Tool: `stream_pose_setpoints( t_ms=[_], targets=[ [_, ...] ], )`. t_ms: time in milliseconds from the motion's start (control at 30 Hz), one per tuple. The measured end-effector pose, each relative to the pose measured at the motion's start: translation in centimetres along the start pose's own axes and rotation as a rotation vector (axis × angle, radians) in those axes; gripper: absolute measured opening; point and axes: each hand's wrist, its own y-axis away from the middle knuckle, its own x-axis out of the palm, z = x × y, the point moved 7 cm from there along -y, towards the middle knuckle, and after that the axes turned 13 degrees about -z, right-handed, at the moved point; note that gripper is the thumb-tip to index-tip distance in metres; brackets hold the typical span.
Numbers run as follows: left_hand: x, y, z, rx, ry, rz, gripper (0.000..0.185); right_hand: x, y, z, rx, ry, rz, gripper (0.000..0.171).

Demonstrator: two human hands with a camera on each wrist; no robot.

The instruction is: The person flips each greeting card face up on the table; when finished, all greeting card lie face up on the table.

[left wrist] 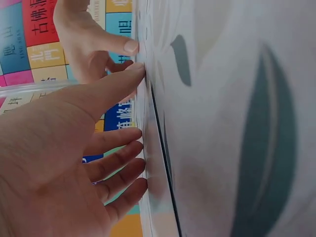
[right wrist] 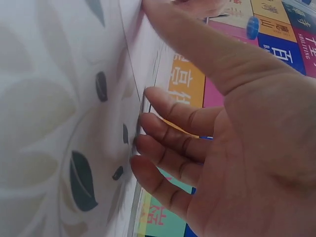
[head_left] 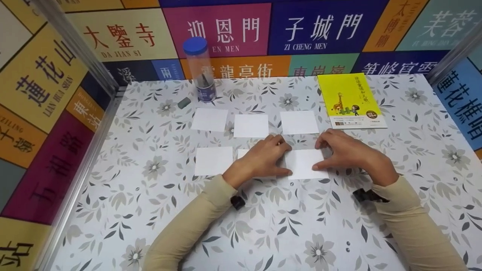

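card (head_left: 307,164): thin, light, bends easily, I take it by edges | left hand (head_left: 263,156) flat, open, pressing it | right hand (head_left: 348,152) open, fingertips on its edge

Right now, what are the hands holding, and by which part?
Nothing is gripped: the left hand and right hand press fingertips on the white paper card's left and right edges.

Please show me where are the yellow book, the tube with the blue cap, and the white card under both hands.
yellow book (head_left: 348,97): head view, middle of its cover.
tube with the blue cap (head_left: 200,71): head view, its clear wall.
white card (head_left: 305,164): head view, bare middle between the hands.
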Motion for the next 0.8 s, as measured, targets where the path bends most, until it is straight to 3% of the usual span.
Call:
stream_pose_setpoints(
  t_ms=[267, 533, 800],
  targets=[
    [-0.09, 0.26, 0.17, -0.019, 0.01, 0.004, 0.061, 0.05, -0.25, 0.38, -0.024, -0.017, 0.003, 0.061],
    [0.0, 0.23, -0.18, -0.013, -0.015, 0.024, 0.078, 0.12, -0.23, 0.12, -0.006, -0.046, 0.003, 0.063],
    [0.02, 0.12, -0.21, -0.006, 0.007, 0.018, 0.076, 0.07, -0.43, 0.23, -0.012, -0.103, -0.003, 0.059]
  ],
)
